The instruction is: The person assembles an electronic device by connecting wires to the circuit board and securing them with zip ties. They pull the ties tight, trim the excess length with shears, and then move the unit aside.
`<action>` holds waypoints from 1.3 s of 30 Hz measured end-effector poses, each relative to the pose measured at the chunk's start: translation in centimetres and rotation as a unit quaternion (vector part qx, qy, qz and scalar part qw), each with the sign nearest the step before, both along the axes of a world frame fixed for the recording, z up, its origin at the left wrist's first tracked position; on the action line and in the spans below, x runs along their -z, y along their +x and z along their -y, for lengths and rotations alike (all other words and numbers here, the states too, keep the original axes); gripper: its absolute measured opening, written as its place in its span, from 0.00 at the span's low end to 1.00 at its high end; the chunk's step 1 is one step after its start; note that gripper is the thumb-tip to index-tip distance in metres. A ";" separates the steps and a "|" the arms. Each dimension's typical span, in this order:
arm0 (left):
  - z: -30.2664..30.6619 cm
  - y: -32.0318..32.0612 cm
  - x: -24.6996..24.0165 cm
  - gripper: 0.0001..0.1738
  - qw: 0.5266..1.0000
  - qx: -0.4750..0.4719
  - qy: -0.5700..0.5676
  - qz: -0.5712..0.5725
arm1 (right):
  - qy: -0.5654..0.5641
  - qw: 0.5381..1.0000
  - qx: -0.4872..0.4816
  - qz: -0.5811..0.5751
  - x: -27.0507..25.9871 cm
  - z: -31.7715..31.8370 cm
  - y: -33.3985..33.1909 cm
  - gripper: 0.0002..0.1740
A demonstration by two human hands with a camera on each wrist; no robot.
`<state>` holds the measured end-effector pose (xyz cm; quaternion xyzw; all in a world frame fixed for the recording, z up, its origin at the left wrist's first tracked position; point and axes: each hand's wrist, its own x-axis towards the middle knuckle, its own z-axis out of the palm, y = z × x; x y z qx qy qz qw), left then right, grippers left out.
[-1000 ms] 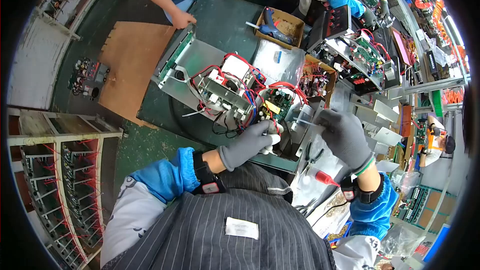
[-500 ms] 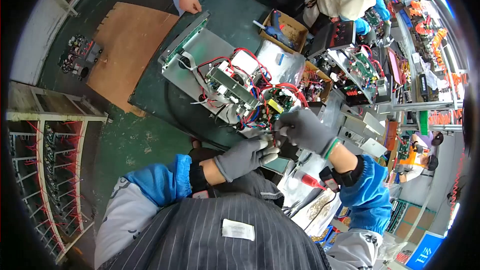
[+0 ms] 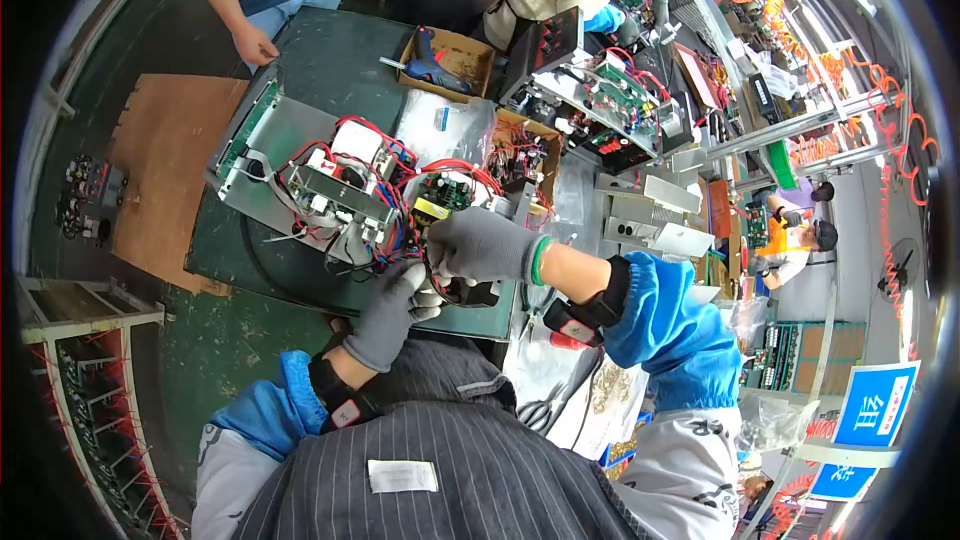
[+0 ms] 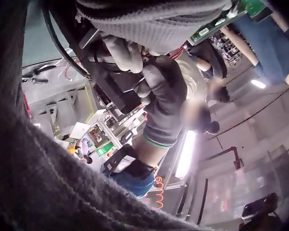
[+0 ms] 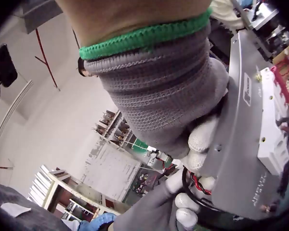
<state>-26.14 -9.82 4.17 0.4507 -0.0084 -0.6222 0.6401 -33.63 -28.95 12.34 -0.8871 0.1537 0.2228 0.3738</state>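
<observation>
A metal chassis (image 3: 300, 125) full of boards and wires lies on the green bench. At its near edge my gloved left hand (image 3: 385, 322) pinches a bundle of red and black wires (image 5: 198, 185) between thumb and fingers. My gloved right hand (image 3: 487, 246) comes in from the right, its fingertips meeting the left ones at the bundle. From its pinch a thin pale cable tie (image 4: 129, 90) sticks out in the left wrist view. Just beyond the right hand sits a green circuit board (image 3: 447, 188) with a yellow-wrapped part. The right hand hides part of the wires.
Behind the chassis lie a plastic-wrapped packet (image 3: 440, 128) and a cardboard box (image 3: 470, 58) with a blue tool. Scissors (image 3: 537, 413) are on the right side surface. Another opened unit (image 3: 600, 105) stands at the back right. A person's hand (image 3: 255, 45) touches the bench's far corner.
My right hand has moved left from beside the chassis, bringing the cable tie to the wires at my left hand. The head view has shifted, so the bench appears further left.
</observation>
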 end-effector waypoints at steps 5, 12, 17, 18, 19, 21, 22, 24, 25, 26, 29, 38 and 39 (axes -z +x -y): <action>-0.1 1.2 1.0 0.11 0.999 0.043 -0.018 -0.024 | -0.062 0.998 -0.029 -0.001 -0.5 -0.7 -0.8 0.16; -0.9 1.1 0.8 0.18 0.997 0.045 -0.065 -0.009 | -0.122 0.988 -0.064 0.075 -1.7 -2.9 -1.5 0.24; -1.0 1.8 1.2 0.17 0.993 0.071 -0.039 0.088 | -0.143 0.982 -0.052 0.111 -0.4 -3.4 -1.5 0.20; -1.1 1.7 1.2 0.14 0.985 0.091 -0.048 0.141 | -0.140 0.982 -0.056 0.112 -0.4 -3.6 -1.7 0.20; -1.2 1.8 1.1 0.12 0.973 0.112 -0.058 0.193 | -0.180 0.977 -0.079 0.087 -0.5 -3.7 -2.0 0.19; -1.4 1.9 1.9 0.10 0.959 0.101 -0.074 0.253 | -0.221 0.969 -0.097 0.062 -1.2 -4.6 -2.4 0.18; -1.4 2.2 2.0 0.09 0.953 0.123 -0.067 0.268 | -0.253 0.960 -0.100 0.060 -2.0 -5.3 -2.7 0.17; -1.4 3.2 2.1 0.08 0.944 0.156 -0.065 0.282 | -0.308 0.945 -0.085 0.075 -3.1 -6.9 -3.3 0.10; -1.3 3.6 2.0 0.07 0.939 0.161 -0.079 0.294 | -0.309 0.945 -0.075 0.071 -3.6 -7.6 -3.5 0.10; -1.4 3.8 2.0 0.07 0.934 0.163 -0.093 0.304 | -0.300 0.949 -0.055 0.082 -4.1 -8.1 -3.6 0.09; -2.1 4.7 1.5 0.07 0.832 0.209 -0.108 0.502 | -0.207 0.972 0.021 0.109 -3.9 -8.2 -3.7 0.09; -1.4 5.8 1.6 0.07 0.798 0.091 -0.319 0.503 | -0.053 0.976 0.179 0.115 -2.2 -9.5 -4.0 0.13; -1.3 6.0 1.6 0.07 0.799 0.091 -0.320 0.501 | -0.071 0.974 0.176 0.123 -2.1 -9.6 -4.0 0.12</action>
